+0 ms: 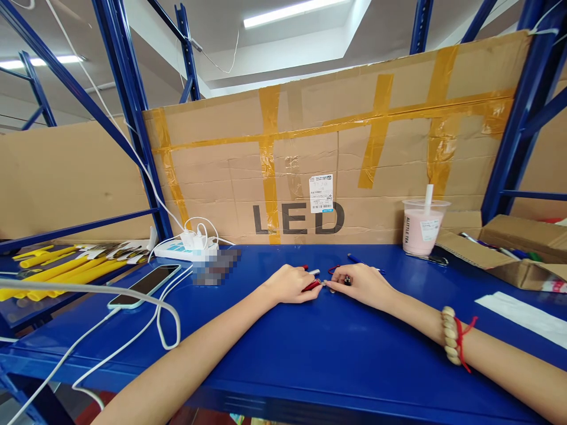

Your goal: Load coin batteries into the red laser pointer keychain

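- Blue metal forms the work surface (283, 354), where a person's two bare hands meet near the middle, just in front of a tall cardboard panel (212, 183).
- The left hand (290, 284) pinches a slim red piece (312, 285) between thumb and fingers, its end pointing toward the opposite hand.
- The right hand (364, 285) reaches in with thumb and finger drawn close at that end; whether they grip the tip or a smaller part cannot be told. A dark piece (348, 280) shows among its curled fingers.
- Just beyond the fingertips lie a short white piece (314, 272) and a blue pen (354, 258), partly hidden by the right hand.
- A beaded bracelet (449, 336) and a red string (463, 342) circle the right wrist.
- At left, a phone (144, 287) rests near a power strip (179, 252) crowded with white plugs, with yellow tubes (71, 274) farther out.
- At right, a lidded cup (420, 227) of pink drink stands upright near an open carton (518, 268) holding pens; a white sheet (527, 317) lies flat in front.
- Black letters on the panel spell "LED" beneath strips of amber tape.
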Action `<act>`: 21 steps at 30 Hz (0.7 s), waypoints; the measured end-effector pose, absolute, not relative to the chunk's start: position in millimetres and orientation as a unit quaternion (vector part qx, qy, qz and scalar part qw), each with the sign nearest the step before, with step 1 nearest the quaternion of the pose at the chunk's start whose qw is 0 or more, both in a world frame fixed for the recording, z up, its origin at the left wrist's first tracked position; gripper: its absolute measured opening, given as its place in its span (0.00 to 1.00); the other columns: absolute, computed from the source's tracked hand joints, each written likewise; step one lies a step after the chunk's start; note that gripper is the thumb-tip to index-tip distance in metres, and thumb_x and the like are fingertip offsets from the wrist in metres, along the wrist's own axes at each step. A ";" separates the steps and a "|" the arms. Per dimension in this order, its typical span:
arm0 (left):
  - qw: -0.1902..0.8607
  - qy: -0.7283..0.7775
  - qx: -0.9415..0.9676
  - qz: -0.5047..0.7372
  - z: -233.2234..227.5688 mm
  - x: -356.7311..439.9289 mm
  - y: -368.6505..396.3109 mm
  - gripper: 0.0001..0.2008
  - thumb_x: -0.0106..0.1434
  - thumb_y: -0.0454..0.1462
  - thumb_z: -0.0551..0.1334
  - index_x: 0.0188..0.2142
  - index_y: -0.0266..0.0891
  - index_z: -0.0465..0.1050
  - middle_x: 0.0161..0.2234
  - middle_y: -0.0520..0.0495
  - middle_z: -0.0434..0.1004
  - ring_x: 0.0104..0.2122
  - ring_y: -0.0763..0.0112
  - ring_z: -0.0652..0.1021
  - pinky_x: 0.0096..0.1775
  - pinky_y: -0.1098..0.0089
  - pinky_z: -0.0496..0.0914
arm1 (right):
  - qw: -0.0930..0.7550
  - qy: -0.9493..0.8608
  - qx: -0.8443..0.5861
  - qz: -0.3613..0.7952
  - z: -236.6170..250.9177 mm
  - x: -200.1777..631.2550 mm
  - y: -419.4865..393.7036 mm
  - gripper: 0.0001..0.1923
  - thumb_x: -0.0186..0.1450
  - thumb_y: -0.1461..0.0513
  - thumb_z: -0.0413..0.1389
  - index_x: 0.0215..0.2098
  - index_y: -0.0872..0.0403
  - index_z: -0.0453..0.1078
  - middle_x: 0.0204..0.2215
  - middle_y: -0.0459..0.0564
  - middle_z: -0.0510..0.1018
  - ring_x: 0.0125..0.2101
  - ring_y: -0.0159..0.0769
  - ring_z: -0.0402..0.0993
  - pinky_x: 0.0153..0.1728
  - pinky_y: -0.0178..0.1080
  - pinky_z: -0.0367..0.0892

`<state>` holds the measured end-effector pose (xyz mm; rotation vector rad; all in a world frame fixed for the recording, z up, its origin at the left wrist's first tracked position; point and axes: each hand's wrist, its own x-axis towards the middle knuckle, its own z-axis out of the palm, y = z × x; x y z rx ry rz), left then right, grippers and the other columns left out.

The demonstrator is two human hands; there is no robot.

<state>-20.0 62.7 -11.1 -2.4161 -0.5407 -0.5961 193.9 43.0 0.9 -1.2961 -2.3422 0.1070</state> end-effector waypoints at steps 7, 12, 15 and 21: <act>0.290 -0.207 -0.908 -0.222 -10.8 -19.6 62.4 0.21 0.66 0.41 0.50 0.22 0.36 0.70 0.19 0.48 0.74 0.20 0.69 0.76 0.21 0.74 0.64 | 0.231 -0.847 -0.478 0.027 0.7 195.1 41.7 0.15 0.62 0.50 0.52 0.26 0.48 0.72 0.26 0.42 0.80 0.29 0.35 0.76 0.25 0.34 0.62; 0.287 -0.208 -0.909 -0.218 -11.3 -19.8 62.9 0.20 0.67 0.42 0.50 0.23 0.36 0.70 0.19 0.48 0.74 0.21 0.69 0.76 0.21 0.74 0.64 | 0.234 -0.842 -0.486 0.015 2.3 193.9 41.4 0.14 0.62 0.51 0.52 0.27 0.49 0.73 0.26 0.42 0.80 0.28 0.35 0.76 0.25 0.34 0.61; 0.285 -0.210 -0.910 -0.215 -11.5 -20.1 63.2 0.20 0.67 0.42 0.49 0.23 0.36 0.70 0.19 0.48 0.74 0.21 0.70 0.76 0.21 0.75 0.64 | 0.232 -0.842 -0.486 0.010 2.6 193.7 41.7 0.14 0.62 0.51 0.52 0.27 0.49 0.73 0.27 0.42 0.80 0.28 0.35 0.76 0.24 0.34 0.60; 0.283 -0.210 -0.910 -0.217 -11.2 -20.1 63.0 0.20 0.67 0.42 0.50 0.23 0.36 0.70 0.20 0.48 0.75 0.21 0.69 0.76 0.21 0.74 0.64 | 0.230 -0.841 -0.490 0.008 1.7 193.8 43.0 0.11 0.62 0.53 0.52 0.29 0.48 0.74 0.27 0.41 0.81 0.29 0.35 0.76 0.25 0.34 0.61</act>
